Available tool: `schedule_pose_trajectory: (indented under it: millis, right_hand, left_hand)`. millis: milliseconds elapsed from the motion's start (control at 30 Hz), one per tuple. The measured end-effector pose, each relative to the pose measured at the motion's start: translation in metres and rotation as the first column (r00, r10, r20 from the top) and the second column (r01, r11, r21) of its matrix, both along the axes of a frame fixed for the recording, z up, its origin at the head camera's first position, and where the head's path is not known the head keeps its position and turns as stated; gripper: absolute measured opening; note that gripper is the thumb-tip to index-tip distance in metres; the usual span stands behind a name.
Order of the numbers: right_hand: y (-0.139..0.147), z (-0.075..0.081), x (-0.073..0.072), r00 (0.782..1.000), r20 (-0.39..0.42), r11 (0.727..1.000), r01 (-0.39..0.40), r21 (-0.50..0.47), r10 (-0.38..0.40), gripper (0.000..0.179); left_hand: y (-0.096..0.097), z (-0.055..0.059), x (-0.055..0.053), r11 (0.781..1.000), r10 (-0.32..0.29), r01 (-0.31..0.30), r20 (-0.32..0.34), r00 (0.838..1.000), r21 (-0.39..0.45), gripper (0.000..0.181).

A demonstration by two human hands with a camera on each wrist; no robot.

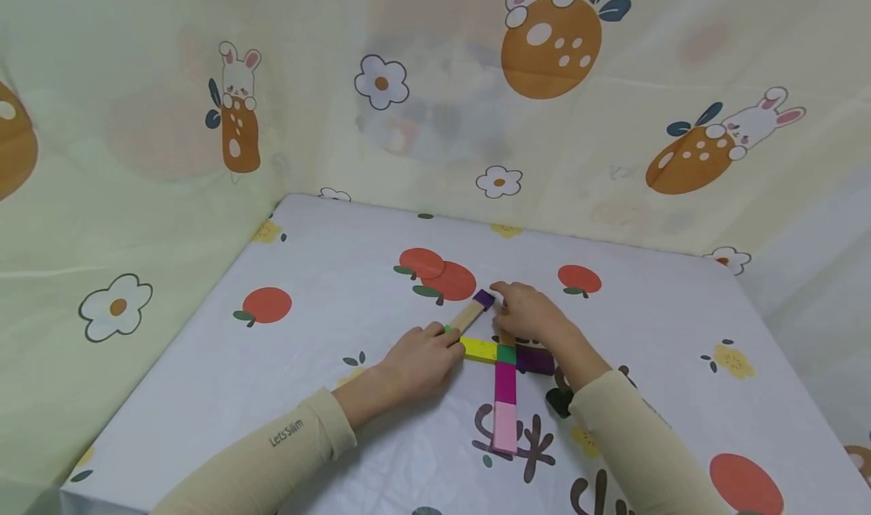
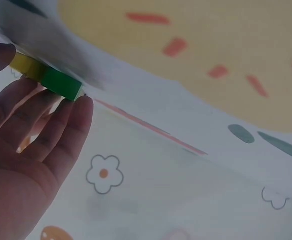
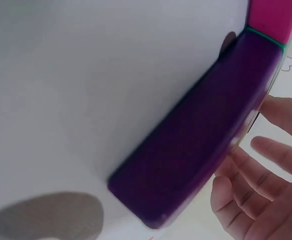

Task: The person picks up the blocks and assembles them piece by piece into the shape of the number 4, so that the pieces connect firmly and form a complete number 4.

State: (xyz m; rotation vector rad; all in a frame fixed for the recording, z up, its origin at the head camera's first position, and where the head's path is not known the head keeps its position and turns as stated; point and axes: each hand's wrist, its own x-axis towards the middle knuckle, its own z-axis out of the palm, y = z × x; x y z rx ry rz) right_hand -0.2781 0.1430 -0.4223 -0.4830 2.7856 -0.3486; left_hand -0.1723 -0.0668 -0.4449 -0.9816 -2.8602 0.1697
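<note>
Flat coloured blocks form a cross on the table around a small green square (image 1: 506, 355). My left hand (image 1: 422, 360) pinches the left end of a yellow block (image 1: 479, 349) between thumb and fingers; its outer fingertips touch a green block (image 2: 61, 84). From there a wooden strip (image 1: 468, 317) slants up to a purple end piece (image 1: 484, 299). My right hand (image 1: 531, 314) is over an orange-brown block (image 1: 506, 338), partly hidden, its index finger stretched toward the purple end piece. A dark purple block (image 1: 535, 360) lies just below that hand, beside its loosely bent fingers.
A magenta block (image 1: 505, 383) and a pink block (image 1: 505, 426) run down from the green square. The white tablecloth (image 1: 327, 265) has printed fruit and flowers. Patterned cloth curtains (image 1: 435, 152) stand behind and at the left of the table.
</note>
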Motion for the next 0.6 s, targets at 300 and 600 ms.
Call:
schedule_pose_trajectory:
  millis: [300,600]
  right_hand:
    - [0.005,-0.001,0.005,0.999,0.018,0.999,0.039,-0.028,-0.038,0.071]
    - [0.005,0.004,0.014,0.998,0.018,0.995,0.059,-0.079,-0.058,0.071]
  left_hand:
    - [0.002,-0.002,-0.003,1.000,0.001,-0.002,0.043,0.999,0.016,0.024]
    - [-0.006,0.004,-0.012,0.992,0.041,-0.066,0.223,0.974,0.105,0.035]
